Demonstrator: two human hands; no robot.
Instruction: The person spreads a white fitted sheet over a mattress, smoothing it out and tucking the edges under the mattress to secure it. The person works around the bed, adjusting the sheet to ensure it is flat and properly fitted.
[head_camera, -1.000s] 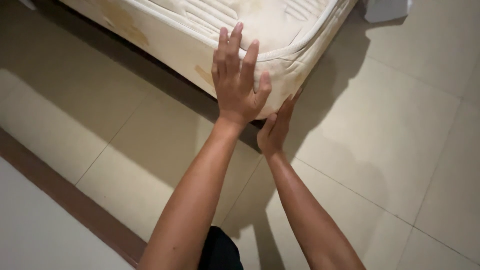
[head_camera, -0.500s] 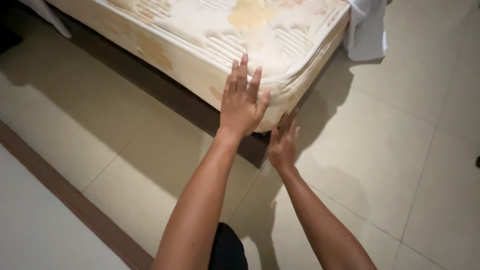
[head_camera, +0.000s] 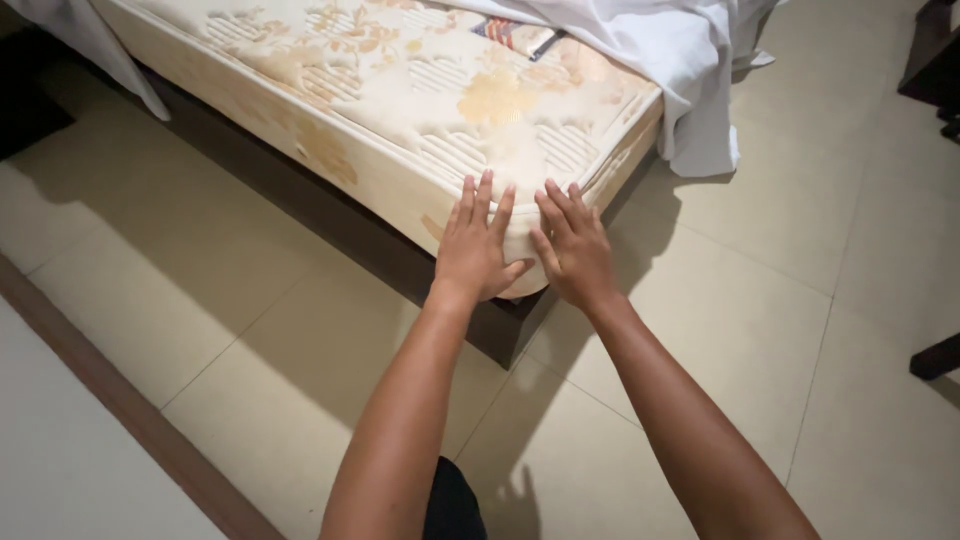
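Pressing both hands flat, fingers spread, gripping nothing | left hand (head_camera: 474, 252) and right hand (head_camera: 575, 250) side by side on mattress (head_camera: 420, 95) near corner | mattress extends away-left from us

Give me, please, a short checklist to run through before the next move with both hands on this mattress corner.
1. Left hand flat on the mattress corner: ok.
2. Right hand flat on the same corner, beside the left: ok.
3. Fingers curled around or under the edge: not ok, they lie spread on the surface.
4. Mattress top free of things: not ok, a white sheet is bunched at the far end, with a small striped item beside it.
5. Mattress squarely on the dark bed base: cannot tell.
6. Tiled floor around the corner free: ok.
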